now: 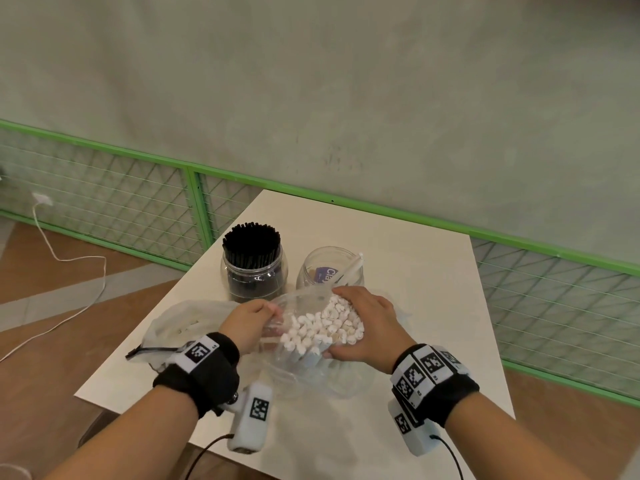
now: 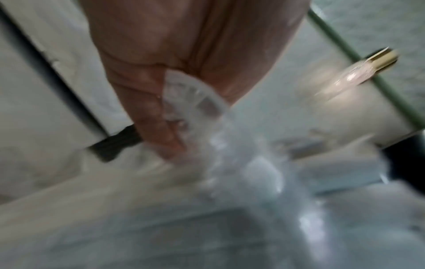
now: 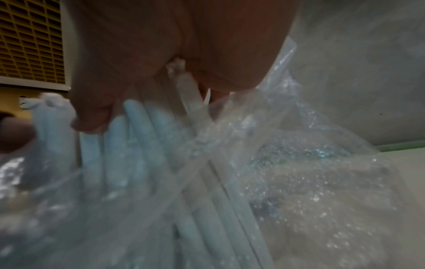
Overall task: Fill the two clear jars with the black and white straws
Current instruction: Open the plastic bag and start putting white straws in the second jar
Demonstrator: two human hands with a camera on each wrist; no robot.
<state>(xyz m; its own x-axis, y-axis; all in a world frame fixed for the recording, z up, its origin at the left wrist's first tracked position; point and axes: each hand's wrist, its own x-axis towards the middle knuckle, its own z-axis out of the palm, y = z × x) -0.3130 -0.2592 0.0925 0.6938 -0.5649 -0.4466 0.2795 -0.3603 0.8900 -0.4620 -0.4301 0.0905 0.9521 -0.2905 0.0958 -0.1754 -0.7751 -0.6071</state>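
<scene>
A clear jar [image 1: 254, 275] packed with black straws [image 1: 251, 242] stands at the table's far left. Beside it, a second clear jar [image 1: 329, 271] holds one white wrapped straw [image 1: 353, 266]. In front of them a clear plastic bag [image 1: 313, 370] holds a bundle of white straws [image 1: 325, 325], ends up. My left hand [image 1: 251, 322] pinches the bag's edge [image 2: 197, 102] on the left side. My right hand [image 1: 363, 323] curls around the bundle of white straws [image 3: 138, 138] from the right, with the bag film [image 3: 287, 163] bunched below.
An empty crumpled bag [image 1: 180, 323] with a black strip lies left of my left hand on the white table [image 1: 433, 306]. A green mesh fence [image 1: 194, 206] runs behind the table. A white cable [image 1: 69, 271] trails over the brown floor at the left.
</scene>
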